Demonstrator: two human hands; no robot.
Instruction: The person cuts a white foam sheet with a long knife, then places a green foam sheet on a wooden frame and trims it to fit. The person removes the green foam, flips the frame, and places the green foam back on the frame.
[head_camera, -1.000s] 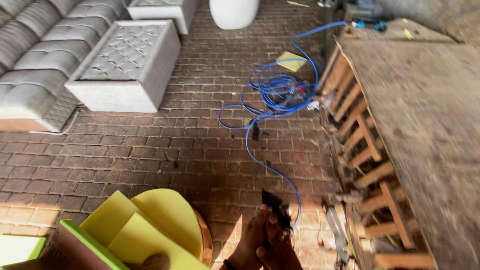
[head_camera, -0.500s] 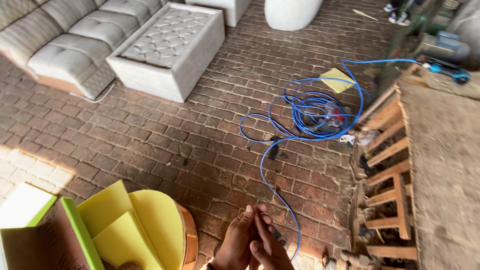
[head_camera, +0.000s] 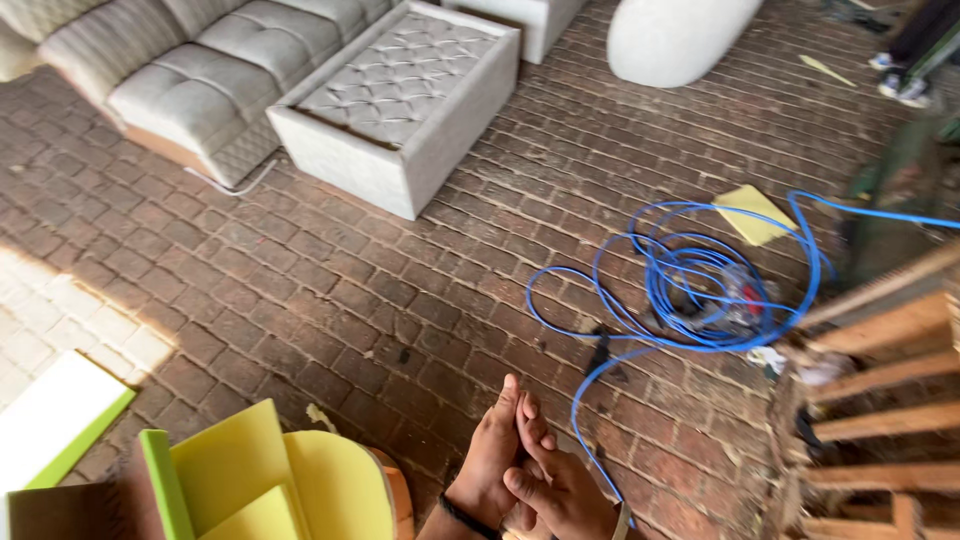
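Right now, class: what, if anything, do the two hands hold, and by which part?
It cannot be told: the left hand and right hand are pressed together, and nothing shows between them.

A brick floor (head_camera: 330, 290) carries a grey tufted sofa (head_camera: 170, 70), a matching ottoman (head_camera: 400, 100), and a sunlit patch.

No packages or labels show anywhere on the brick floor. No signs or screens appear either.

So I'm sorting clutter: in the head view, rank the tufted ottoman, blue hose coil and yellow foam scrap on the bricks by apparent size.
1. Tufted ottoman, largest.
2. Blue hose coil; it lies nearer the camera, so the gap is unsure.
3. Yellow foam scrap, clearly smallest.
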